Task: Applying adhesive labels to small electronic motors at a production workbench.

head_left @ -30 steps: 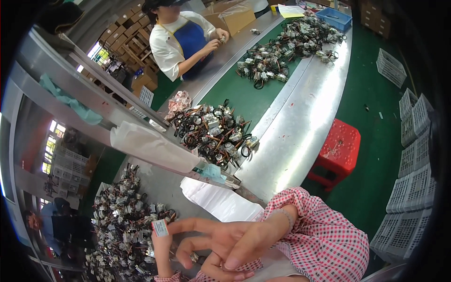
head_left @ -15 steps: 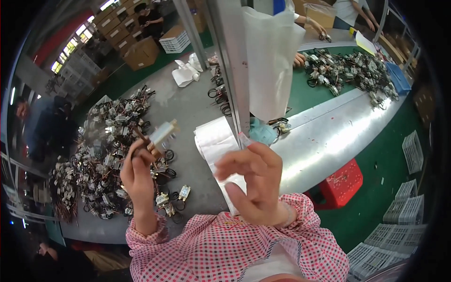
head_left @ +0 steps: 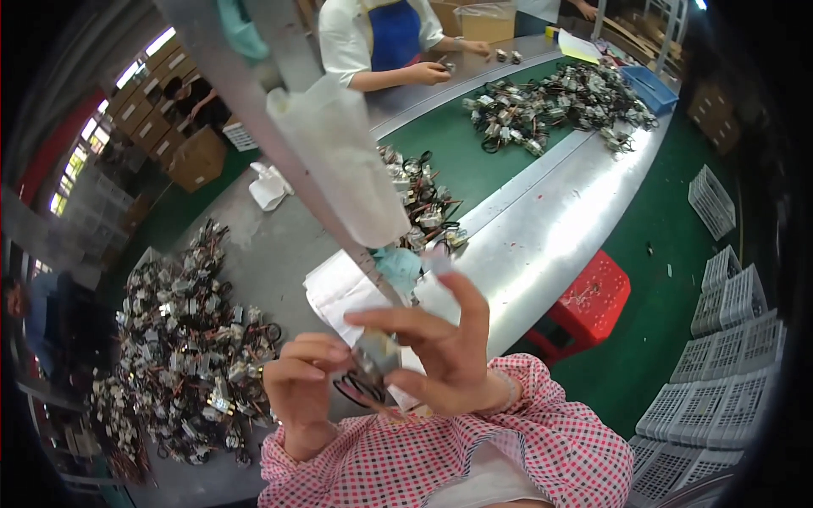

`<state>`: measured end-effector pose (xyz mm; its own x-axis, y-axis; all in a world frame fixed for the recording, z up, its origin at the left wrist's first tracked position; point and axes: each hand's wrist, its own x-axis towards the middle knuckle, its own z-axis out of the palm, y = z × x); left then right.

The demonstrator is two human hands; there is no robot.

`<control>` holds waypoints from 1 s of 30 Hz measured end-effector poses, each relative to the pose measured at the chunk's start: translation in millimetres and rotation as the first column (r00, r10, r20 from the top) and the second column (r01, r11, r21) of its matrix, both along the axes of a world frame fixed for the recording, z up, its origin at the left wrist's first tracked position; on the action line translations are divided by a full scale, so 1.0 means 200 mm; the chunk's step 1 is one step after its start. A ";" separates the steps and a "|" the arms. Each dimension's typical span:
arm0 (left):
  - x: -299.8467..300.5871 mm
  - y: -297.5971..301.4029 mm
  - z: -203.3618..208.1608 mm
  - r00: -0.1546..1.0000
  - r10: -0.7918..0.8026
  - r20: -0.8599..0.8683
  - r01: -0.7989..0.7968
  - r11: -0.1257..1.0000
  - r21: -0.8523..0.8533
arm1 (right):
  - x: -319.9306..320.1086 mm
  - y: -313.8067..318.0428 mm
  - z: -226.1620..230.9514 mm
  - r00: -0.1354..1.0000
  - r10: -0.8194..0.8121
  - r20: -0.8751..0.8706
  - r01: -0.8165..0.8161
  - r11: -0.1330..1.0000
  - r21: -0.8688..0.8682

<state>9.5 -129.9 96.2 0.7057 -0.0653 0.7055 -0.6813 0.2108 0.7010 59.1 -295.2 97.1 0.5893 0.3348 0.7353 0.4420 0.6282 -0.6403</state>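
— How are your hands set?

— Both are raised in front of my chest, checked sleeves at the bottom of the view. My left hand (head_left: 303,383) curls in from the left, fingers bent, gripping the small metal component (head_left: 375,356) from its side. My right hand (head_left: 445,347) comes from the right with the palm toward me; thumb and forefinger pinch the same part from above, the other fingers fanned upward. Black wire loops (head_left: 356,391) hang under the part, between my palms.

— So the part is off the counter?

— Yes, held in the air between both hands, above the near edge of the grey counter (head_left: 271,254).

— What room is there around you?

— To my left, a big heap of wired components (head_left: 182,339) covers the counter. Just beyond my hands lie white sheets (head_left: 339,288), and a slanted metal post (head_left: 279,144) with a clear plastic bag (head_left: 343,161) crosses in front. To the right, the steel counter rim (head_left: 542,237) curves away, with a red stool (head_left: 589,296) on the green floor beside it and white crates (head_left: 720,356) further right. A person in a blue apron (head_left: 394,34) works at the far end.
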 end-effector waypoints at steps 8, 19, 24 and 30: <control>0.01 -0.12 0.10 0.986 0.067 -0.150 0.010 0.887 0.462 | -0.03 -0.12 0.03 0.945 -0.158 0.285 0.218 0.957 -0.193; 0.00 -0.23 0.01 0.991 0.111 -0.069 -0.091 0.966 0.243 | 0.00 -0.12 0.03 0.820 -0.473 0.322 0.464 0.879 0.109; 0.01 -0.31 0.01 0.970 0.236 -0.049 -0.230 0.967 0.109 | -0.02 -0.10 -0.02 0.843 -0.518 0.147 0.481 0.847 0.228; 0.02 -0.30 0.02 0.939 0.299 -0.171 -0.291 0.954 0.075 | -0.05 -0.16 0.02 0.934 -0.319 -0.161 0.342 0.929 0.145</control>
